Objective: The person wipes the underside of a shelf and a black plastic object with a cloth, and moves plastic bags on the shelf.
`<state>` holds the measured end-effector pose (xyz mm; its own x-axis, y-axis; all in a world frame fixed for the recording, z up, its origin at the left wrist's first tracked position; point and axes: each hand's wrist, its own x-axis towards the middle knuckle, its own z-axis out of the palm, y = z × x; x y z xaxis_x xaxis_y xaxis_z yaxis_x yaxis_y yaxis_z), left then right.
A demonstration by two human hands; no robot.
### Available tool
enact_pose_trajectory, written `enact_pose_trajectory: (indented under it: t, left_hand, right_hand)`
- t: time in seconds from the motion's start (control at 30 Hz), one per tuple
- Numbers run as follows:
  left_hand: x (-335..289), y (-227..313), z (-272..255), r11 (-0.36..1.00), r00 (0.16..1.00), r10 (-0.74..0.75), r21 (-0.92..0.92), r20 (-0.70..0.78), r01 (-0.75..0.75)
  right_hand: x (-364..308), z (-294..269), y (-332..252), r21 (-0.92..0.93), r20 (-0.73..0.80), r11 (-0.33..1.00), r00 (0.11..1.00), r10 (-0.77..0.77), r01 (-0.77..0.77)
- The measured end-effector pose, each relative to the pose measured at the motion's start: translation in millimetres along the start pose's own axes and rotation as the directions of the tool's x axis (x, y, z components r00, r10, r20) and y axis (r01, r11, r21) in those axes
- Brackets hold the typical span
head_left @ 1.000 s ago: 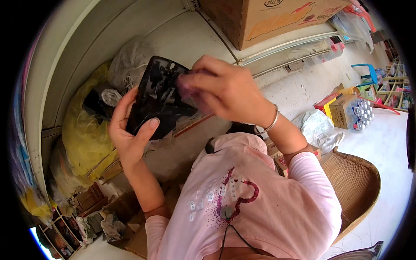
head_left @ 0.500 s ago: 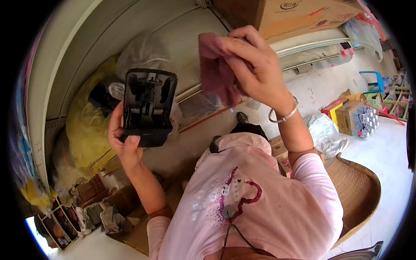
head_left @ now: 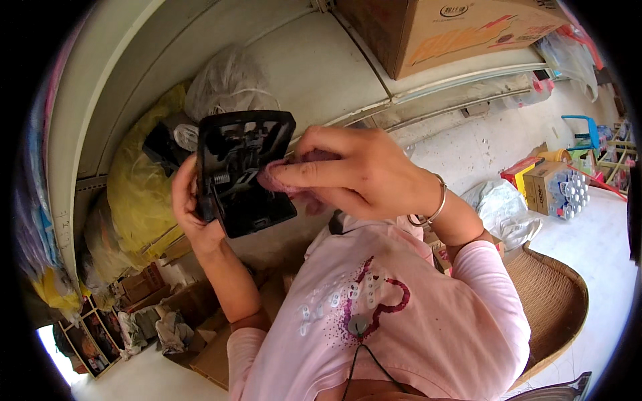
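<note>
My left hand (head_left: 190, 210) grips a flat black plastic part (head_left: 244, 170) by its left edge and holds it up, its ribbed inner side with a small metal spring facing me. My right hand (head_left: 348, 174) pinches a crumpled pink cloth (head_left: 284, 177) and presses it against the right side of the black part. A thin bracelet sits on my right wrist. Below the hands is my pink shirt with a sequin pattern.
A yellow plastic bag (head_left: 137, 194) and a clear bag (head_left: 227, 83) lie behind the part. A cardboard box (head_left: 455, 27) stands at the top. A wicker chair (head_left: 555, 294) is at the right, with boxes of bottles (head_left: 555, 190) beyond it.
The black part was turned from its glossy side to its ribbed inner side. My right hand lifted the pink cloth away, then brought it back down onto the part.
</note>
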<state>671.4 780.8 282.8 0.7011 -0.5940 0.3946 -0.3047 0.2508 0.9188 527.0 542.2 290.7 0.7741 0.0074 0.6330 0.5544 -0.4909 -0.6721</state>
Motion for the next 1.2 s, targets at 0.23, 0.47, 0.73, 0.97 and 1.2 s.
enact_pose_trajectory:
  t: [0.23,0.47,0.73,0.97,1.2]
  left_hand:
    - [33.5,28.9,24.7,0.896,0.940,0.117,0.374,0.321,-0.239]
    - [42.4,60.7,45.8,0.487,0.842,0.256,0.689,0.475,-0.537]
    - [49.1,57.7,59.0,0.363,0.856,0.255,0.776,0.449,-0.515]
    - [91.0,-18.6,70.7,0.804,0.892,-0.421,0.389,-0.163,0.450]
    - [160.6,-164.3,105.4,0.704,0.693,-0.706,-0.041,-0.146,0.709]
  right_hand:
    - [-7.6,-15.3,13.8,0.098,0.095,0.993,0.994,0.054,-0.064]
    - [-15.2,-35.3,28.1,0.308,0.123,0.950,0.992,0.022,-0.060]
    - [-15.0,-24.8,18.1,0.175,0.037,0.980,0.996,0.086,-0.092]
    - [-49.7,-39.4,32.9,0.224,-0.261,0.950,0.926,0.274,-0.218]
    - [-76.6,-41.7,25.0,0.187,-0.226,0.923,0.900,0.373,-0.335]
